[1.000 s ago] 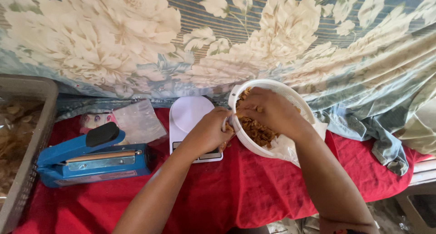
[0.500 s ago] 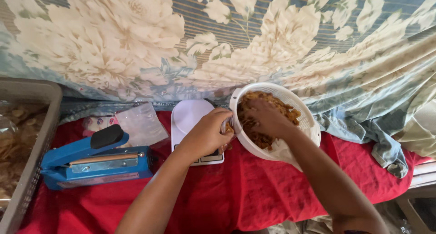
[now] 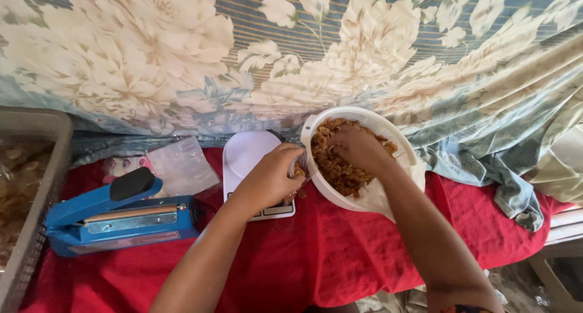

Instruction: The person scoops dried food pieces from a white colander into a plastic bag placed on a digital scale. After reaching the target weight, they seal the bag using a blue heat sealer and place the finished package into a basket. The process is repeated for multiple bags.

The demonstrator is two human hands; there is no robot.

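Now the right hand (image 3: 359, 148) has sunk deeper into the white basket (image 3: 388, 128), fingers curled among brown snacks (image 3: 337, 167); grip unclear. Left hand (image 3: 271, 178), beside it over the scale (image 3: 249, 155), pinches a small bag, unchanged, so filling continues.

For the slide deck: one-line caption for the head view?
Right hand reaches into white basket of brown fried snacks; left hand holds a small bag over the white scale, beside a blue sealer.
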